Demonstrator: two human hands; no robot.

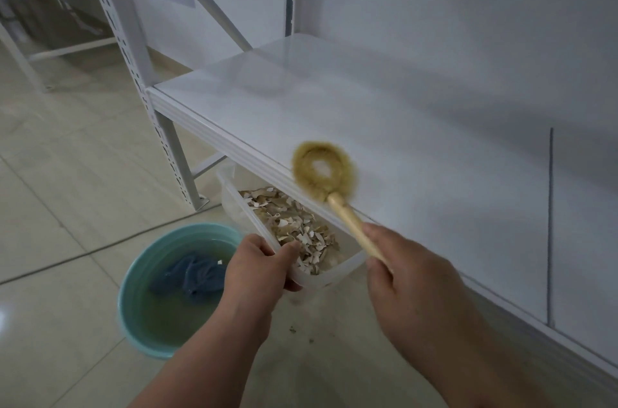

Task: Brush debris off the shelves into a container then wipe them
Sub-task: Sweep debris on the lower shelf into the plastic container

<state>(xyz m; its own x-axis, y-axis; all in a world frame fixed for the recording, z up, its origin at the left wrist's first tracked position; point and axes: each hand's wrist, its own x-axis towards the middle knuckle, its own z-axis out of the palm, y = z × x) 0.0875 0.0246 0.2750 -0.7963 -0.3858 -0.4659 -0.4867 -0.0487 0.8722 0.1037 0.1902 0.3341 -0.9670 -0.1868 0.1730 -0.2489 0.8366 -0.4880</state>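
Brushing step, judged near its end. The left hand (264,265) grips the rim of the clear plastic container (329,275), which holds pale flaky debris (294,227), beneath the front edge of the white metal shelf (384,126). The right hand (406,268) clamps the wooden-handled round bristle brush (322,168), at the container's 12 o'clock. The shelf looks clear; wiping follows, needing the blue cloth (194,275) in the teal basin (133,300) at 8 o'clock.

brush (323,170) head motion-blurred | container (337,270) far end hidden under shelf (368,113)
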